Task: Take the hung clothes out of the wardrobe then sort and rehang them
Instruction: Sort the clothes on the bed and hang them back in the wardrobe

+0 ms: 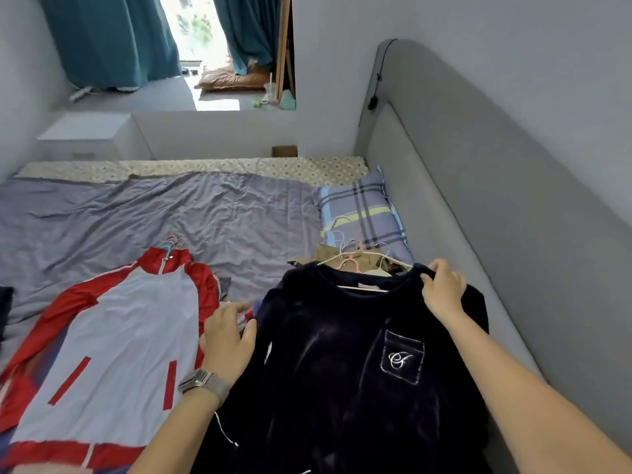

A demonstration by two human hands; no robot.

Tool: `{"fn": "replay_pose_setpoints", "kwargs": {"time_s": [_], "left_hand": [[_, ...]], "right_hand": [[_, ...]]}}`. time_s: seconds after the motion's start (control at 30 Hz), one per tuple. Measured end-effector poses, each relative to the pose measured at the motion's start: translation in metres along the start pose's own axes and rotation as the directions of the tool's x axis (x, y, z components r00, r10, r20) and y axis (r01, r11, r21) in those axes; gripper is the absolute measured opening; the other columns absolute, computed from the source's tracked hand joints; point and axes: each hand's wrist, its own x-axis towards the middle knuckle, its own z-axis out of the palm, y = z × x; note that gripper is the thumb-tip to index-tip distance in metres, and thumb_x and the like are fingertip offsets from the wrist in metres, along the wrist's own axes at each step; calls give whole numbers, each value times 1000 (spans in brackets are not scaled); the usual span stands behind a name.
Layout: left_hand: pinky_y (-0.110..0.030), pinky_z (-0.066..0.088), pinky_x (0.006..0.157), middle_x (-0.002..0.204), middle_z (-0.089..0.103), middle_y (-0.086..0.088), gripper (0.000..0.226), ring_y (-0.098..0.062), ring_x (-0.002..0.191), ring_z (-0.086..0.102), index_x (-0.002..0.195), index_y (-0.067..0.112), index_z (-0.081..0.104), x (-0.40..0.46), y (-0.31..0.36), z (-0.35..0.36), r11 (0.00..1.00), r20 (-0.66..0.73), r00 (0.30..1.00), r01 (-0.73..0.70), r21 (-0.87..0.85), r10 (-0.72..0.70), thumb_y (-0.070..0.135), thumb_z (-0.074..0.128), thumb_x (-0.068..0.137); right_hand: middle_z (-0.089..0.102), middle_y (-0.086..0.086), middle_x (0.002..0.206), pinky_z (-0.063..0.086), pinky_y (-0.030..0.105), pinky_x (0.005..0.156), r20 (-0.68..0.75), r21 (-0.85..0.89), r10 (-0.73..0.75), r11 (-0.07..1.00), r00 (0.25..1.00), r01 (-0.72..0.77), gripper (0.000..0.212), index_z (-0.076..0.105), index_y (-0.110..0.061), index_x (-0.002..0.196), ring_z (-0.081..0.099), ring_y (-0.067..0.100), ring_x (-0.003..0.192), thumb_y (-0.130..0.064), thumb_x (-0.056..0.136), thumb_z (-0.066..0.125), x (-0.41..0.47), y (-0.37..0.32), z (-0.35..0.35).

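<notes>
Navy velvet top [342, 354] lies on the bed [171, 206]; right hand [443, 289] pinches its shoulder, left hand [227, 336] rests flat at its sleeve. 1 red-grey jacket [119, 336] lies just left.

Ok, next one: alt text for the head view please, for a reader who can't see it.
A person's right hand grips the shoulder of a dark navy velvet top on a hanger, laid on a bed, while the left hand rests at its sleeve edge. A red and pale blue jacket lies alongside, to the left.
</notes>
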Motion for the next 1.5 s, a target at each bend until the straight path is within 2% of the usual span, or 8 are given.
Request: {"fn": "replay_pose_setpoints", "kwargs": {"time_s": [0.13,0.33,0.47,0.67,0.8,0.93,1.2,1.5], "left_hand": [[-40,40,85,113,62,-5,26,-30,108,52,111,17,63,6,-1,7,995,-48,995,86,56,-83,20,57,86],[-40,40,91,114,63,-5,26,-27,111,51,113,13,63,7,-12,18,987,-67,986,156,39,-153,13,57,87],[-39,39,95,115,62,-2,26,-25,112,51,111,17,62,4,-24,18,982,-48,981,188,31,-186,22,56,86],[-38,37,95,119,59,0,35,-23,115,49,112,21,61,5,-41,-3,979,-29,979,201,32,-200,35,48,82],[-37,36,95,122,57,2,34,-21,118,47,115,22,59,12,-73,-41,979,-35,979,200,35,-199,33,51,83],[-40,40,98,123,57,0,29,-22,118,48,116,20,58,23,-132,-86,982,-63,982,183,37,-180,22,57,87],[-36,42,96,116,58,-4,29,-24,110,52,114,12,59,46,-280,-192,991,-26,992,122,-51,-123,8,61,85],[-22,39,84,114,56,-9,29,-16,95,51,115,5,57,74,-405,-248,974,91,975,209,-85,-202,2,57,87]], "right_hand": [[60,9,95,27,38,98,259,-301,-70,942,963,150,40,46,-14,109,55,32,101,5,75,56,39,21,36],[33,15,146,23,42,113,542,-584,150,774,827,243,54,38,-20,140,34,33,133,-26,88,52,63,34,58],[25,13,153,12,54,115,621,-649,276,706,733,284,53,42,-18,140,24,35,140,-22,87,47,57,2,70],[46,5,144,38,33,104,786,22,-306,882,537,471,50,42,-19,141,45,25,129,-21,92,49,7,-126,79],[47,4,142,39,29,104,777,278,-448,874,442,398,44,46,-18,138,46,19,129,-20,95,51,-50,-200,83],[50,4,136,42,23,93,773,310,-447,885,450,346,42,49,-17,135,51,18,122,-17,93,52,-102,-252,108],[59,9,126,42,23,91,707,231,-315,949,633,215,37,57,-9,124,56,21,115,-8,88,49,-197,-350,204],[55,4,133,37,22,95,717,124,-254,963,649,239,46,51,-15,131,50,18,122,-12,85,50,-262,-408,290]]}}
